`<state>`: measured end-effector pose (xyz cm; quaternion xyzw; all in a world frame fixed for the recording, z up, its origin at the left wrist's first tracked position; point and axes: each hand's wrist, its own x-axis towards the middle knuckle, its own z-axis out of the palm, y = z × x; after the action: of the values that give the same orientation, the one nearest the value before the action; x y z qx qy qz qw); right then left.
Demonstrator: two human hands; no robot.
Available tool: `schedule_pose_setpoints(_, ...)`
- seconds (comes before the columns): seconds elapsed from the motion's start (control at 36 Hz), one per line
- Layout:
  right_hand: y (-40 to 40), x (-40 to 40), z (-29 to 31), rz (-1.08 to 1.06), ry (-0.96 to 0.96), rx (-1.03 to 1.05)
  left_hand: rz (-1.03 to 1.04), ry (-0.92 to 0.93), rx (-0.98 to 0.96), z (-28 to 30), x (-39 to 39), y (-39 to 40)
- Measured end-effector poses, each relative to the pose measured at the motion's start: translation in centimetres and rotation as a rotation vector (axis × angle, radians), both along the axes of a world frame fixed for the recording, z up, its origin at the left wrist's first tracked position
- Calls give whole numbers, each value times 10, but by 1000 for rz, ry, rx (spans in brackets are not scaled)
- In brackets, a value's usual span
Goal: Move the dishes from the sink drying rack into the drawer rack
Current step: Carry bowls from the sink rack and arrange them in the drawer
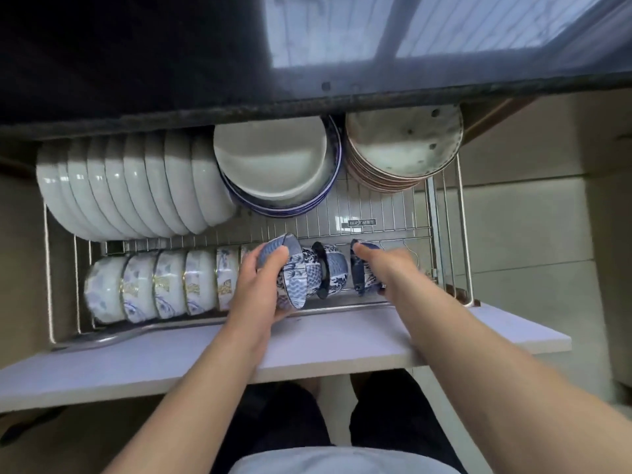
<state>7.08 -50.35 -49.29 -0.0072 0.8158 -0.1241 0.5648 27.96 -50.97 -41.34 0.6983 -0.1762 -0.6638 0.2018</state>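
Note:
The wire drawer rack [376, 213] is pulled out below the dark countertop. My left hand [254, 282] grips a blue patterned bowl [290, 268] on its edge in the front row, pressed against other blue patterned bowls [333, 268]. My right hand [386, 265] holds another blue bowl [362, 271] upright at the right end of that row. White bowls with blue and gold print [154, 285] fill the row's left side. The sink drying rack is out of view.
The back row holds white plates on edge [130, 186], a stack of white and blue-rimmed plates [273, 165] and brown-rimmed speckled plates [403, 145]. The white drawer front [171, 360] juts toward me. The dark countertop edge [307, 97] overhangs the plates.

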Motion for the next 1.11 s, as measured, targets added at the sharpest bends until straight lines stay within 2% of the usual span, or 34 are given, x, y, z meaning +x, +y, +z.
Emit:
schedule_pose_setpoints(0.28,7,8,-89,15,-33,18,98,124,-8,-8,3,3)
schedule_pose_setpoints(0.42,-4,16,-44,50,-53,-35,110,174,-2,-5,3,4)
schedule_pose_setpoints(0.56,5,-2,-61,141,-115,-18,102,191,31,0,0,2)
schedule_pose_setpoints(0.67,-9,-5,-6,219,-80,21,125,261,91,10,-4,1)
schedule_pose_setpoints(0.72,-12,-10,23,208,-62,-34,154,343,126,18,-6,0)
schedule_pose_setpoints(0.78,-9,-16,51,185,-159,-159,177,436,165,24,-8,1)
schedule_pose_setpoints(0.89,15,-18,100,75,-635,-296,90,603,208,34,-17,4)
schedule_pose_setpoints(0.94,28,-19,110,60,-802,-313,55,659,216,38,-26,6)
schedule_pose_setpoints(1.11,44,-47,111,18,-934,-430,29,767,245,44,-46,7)
